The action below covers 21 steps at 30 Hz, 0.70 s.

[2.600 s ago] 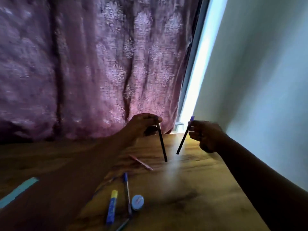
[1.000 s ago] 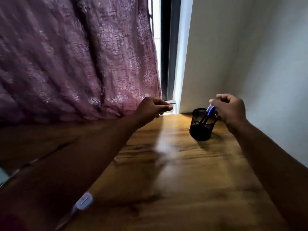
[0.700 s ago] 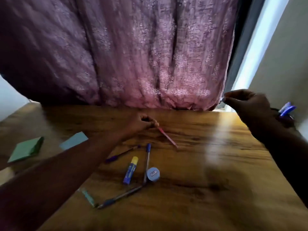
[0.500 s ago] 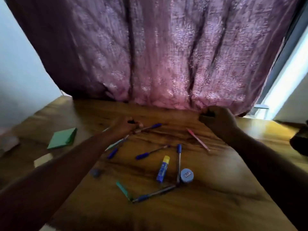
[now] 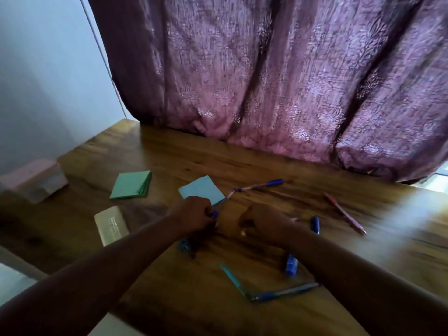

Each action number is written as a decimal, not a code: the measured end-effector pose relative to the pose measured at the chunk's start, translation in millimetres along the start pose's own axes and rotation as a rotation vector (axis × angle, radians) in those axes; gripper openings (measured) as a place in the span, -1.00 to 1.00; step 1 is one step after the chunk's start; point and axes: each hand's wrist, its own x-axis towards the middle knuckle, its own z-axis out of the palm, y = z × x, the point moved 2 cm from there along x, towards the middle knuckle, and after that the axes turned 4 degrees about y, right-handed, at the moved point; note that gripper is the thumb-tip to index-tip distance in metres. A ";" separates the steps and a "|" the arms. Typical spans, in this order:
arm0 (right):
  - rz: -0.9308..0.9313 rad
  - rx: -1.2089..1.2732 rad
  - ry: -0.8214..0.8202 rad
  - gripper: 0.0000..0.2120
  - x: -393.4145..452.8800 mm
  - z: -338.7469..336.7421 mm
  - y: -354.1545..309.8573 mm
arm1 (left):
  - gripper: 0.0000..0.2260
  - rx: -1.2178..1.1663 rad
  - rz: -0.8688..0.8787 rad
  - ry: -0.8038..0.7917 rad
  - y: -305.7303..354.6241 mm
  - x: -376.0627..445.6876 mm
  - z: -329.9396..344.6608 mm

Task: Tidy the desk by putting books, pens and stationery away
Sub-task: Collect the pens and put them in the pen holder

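Observation:
Pens and stationery lie scattered on the wooden desk (image 5: 169, 156). My left hand (image 5: 194, 213) is shut on a blue pen (image 5: 224, 201) that slants up past a light blue note pad (image 5: 201, 191). My right hand (image 5: 263, 221) is curled down on the desk beside it, over another pen whose pale end (image 5: 297, 218) sticks out; the grip itself is hidden. A second blue-capped pen (image 5: 260, 186) lies beyond both hands. A pink pencil (image 5: 344, 213) rests to the right.
Near my right forearm lie a blue pen top (image 5: 315, 224), a glue stick (image 5: 291, 264), a teal pen (image 5: 234, 281) and a blue pen (image 5: 283, 293). A green note pad (image 5: 131, 185), a pale block (image 5: 111, 225) and a pink box (image 5: 34, 178) sit left. A purple curtain (image 5: 278, 81) hangs behind.
After dropping pens in the black cup at the right, my view swung left. Both hands came down to the scattered pens; my left hand closed on a blue pen, my right lowered onto another.

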 end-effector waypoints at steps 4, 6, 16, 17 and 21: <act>-0.013 0.016 0.022 -0.64 0.0 2.5 7.5 | -0.81 0.002 0.000 0.043 3.6 1.2 2.0; -0.009 0.015 0.034 -0.64 -3.6 1.2 10.7 | -0.83 -0.002 -0.007 0.048 5.2 1.4 -1.3; 0.122 -0.019 0.093 -0.71 -26.6 3.0 28.6 | -0.89 -0.156 -0.059 0.231 25.2 -14.3 -53.4; 0.101 0.044 0.178 -0.73 -32.6 -4.4 26.7 | -0.87 -0.211 -0.048 0.276 30.3 -14.8 -62.2; 0.146 0.392 0.584 -0.80 -74.7 -68.6 38.1 | -0.83 -0.509 0.106 0.344 88.5 -10.0 -97.4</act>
